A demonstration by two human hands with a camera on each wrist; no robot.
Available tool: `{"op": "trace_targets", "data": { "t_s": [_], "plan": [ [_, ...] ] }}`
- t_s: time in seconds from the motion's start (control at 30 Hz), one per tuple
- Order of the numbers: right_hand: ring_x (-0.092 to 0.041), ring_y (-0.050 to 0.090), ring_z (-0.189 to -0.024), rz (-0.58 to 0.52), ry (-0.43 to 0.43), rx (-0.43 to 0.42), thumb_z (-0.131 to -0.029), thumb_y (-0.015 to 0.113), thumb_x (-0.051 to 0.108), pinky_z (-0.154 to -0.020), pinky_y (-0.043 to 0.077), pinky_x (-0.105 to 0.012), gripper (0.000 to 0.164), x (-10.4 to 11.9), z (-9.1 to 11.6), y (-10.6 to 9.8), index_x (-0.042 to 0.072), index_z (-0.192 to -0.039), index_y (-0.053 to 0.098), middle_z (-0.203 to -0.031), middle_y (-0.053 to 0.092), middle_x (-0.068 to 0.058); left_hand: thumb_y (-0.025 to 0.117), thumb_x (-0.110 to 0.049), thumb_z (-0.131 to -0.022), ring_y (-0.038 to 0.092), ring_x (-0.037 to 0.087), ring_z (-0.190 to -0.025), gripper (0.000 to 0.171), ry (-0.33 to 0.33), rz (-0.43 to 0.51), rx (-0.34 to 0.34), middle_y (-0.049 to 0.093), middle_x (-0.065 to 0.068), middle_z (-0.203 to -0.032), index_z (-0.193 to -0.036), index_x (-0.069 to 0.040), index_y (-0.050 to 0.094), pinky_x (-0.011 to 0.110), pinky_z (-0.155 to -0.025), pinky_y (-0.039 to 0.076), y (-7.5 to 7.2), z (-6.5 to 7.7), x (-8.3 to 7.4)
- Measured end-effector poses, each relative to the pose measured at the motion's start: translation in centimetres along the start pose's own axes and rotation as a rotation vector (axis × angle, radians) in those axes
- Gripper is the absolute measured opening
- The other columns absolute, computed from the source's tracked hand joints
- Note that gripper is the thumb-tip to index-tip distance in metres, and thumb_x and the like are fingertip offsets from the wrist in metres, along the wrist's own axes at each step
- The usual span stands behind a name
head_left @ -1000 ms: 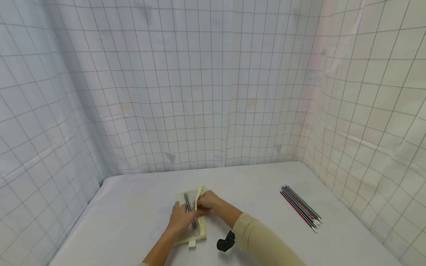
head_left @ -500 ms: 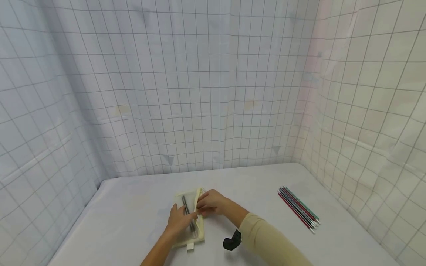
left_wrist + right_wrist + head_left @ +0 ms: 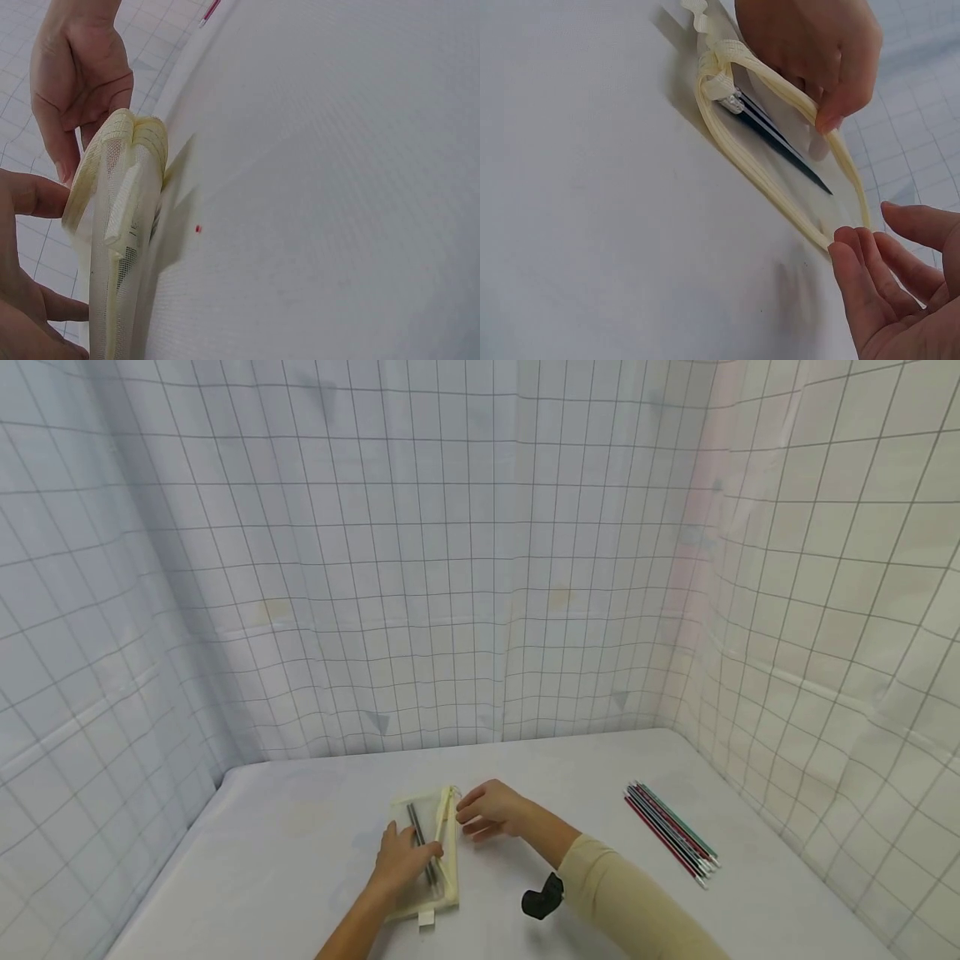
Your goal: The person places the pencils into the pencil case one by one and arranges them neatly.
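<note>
A cream-edged, see-through mesh zip pouch (image 3: 448, 885) lies on the table with dark pencils (image 3: 780, 146) inside. Its long right side gapes, so the right wrist view looks in past the zip tape. My left hand (image 3: 401, 860) lies over the pouch and grips it, the thumb at the rim of the opening. In the right wrist view this left hand (image 3: 817, 52) is at the upper rim. Just right of the pouch, my right hand (image 3: 491, 808) holds nothing, its fingers loosely spread; its fingertips (image 3: 847, 236) are close to the rim's far end.
A bundle of red, dark and green pencils (image 3: 670, 832) lies at the table's right. A black curved object (image 3: 542, 897) is by the right forearm. A small white tab (image 3: 426, 919) sits at the pouch's near end. Grid-patterned cloth (image 3: 420, 568) surrounds the white table (image 3: 300, 827).
My right hand has let go of the pouch's opening edge and moved right, away from it, fingers loosening. The left hand has stayed on the pouch.
</note>
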State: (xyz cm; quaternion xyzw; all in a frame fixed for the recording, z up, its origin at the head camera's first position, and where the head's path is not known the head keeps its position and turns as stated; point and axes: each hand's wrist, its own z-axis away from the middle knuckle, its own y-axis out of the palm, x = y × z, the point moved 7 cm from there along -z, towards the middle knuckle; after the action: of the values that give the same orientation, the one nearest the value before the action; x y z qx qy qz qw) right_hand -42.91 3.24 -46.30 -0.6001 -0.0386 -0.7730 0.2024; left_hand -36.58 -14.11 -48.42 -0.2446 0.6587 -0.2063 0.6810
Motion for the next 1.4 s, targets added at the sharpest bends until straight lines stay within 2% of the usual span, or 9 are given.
{"op": "trace_targets", "data": {
  "t_s": [0.27, 0.53, 0.77, 1.4],
  "plan": [
    [-0.027, 0.075, -0.087, 0.027, -0.018, -0.012, -0.091, 0.077, 0.004, -0.072, 0.062, -0.040, 0.032, 0.5, 0.8, -2.7, -0.007, -0.120, 0.070, -0.100, 0.074, -0.011, 0.069, -0.030, -0.081, 0.018, 0.069, -0.140, 0.084, 0.000, -0.002, 0.009, 0.013, 0.047, -0.156, -0.142, 0.021, 0.042, 0.075, -0.111, 0.022, 0.0, 0.1, -0.3],
    [-0.027, 0.074, -0.089, 0.052, -0.008, -0.056, -0.091, 0.077, 0.004, -0.074, 0.062, -0.040, 0.034, 0.3, 1.2, -5.3, -0.007, -0.122, 0.069, -0.100, 0.074, -0.012, 0.068, -0.030, -0.083, 0.011, 0.068, -0.142, 0.086, -0.005, 0.041, 0.040, 0.008, 0.047, -0.157, -0.145, 0.021, 0.038, 0.077, -0.111, 0.015, -0.2, 0.3, -0.1],
    [-0.029, 0.074, -0.093, 0.052, -0.012, -0.061, -0.091, 0.077, 0.005, -0.076, 0.062, -0.040, 0.034, 0.2, 2.3, -7.5, -0.007, -0.121, 0.068, -0.103, 0.074, -0.012, 0.069, -0.029, -0.083, 0.009, 0.068, -0.142, 0.086, -0.011, 0.072, 0.050, 0.006, 0.046, -0.158, -0.146, 0.020, 0.037, 0.077, -0.111, 0.014, 0.0, 0.3, -0.1],
    [-0.034, 0.072, -0.100, 0.067, -0.009, -0.130, -0.092, 0.076, 0.007, -0.078, 0.062, -0.040, 0.038, -1.8, 3.6, -12.3, -0.008, -0.126, 0.066, -0.107, 0.073, -0.014, 0.069, -0.029, -0.082, 0.013, 0.068, -0.141, 0.085, -0.017, 0.028, 0.033, 0.010, 0.046, -0.157, -0.145, 0.021, 0.039, 0.075, -0.112, 0.016, 0.1, 0.1, 0.0]
  ]
}}
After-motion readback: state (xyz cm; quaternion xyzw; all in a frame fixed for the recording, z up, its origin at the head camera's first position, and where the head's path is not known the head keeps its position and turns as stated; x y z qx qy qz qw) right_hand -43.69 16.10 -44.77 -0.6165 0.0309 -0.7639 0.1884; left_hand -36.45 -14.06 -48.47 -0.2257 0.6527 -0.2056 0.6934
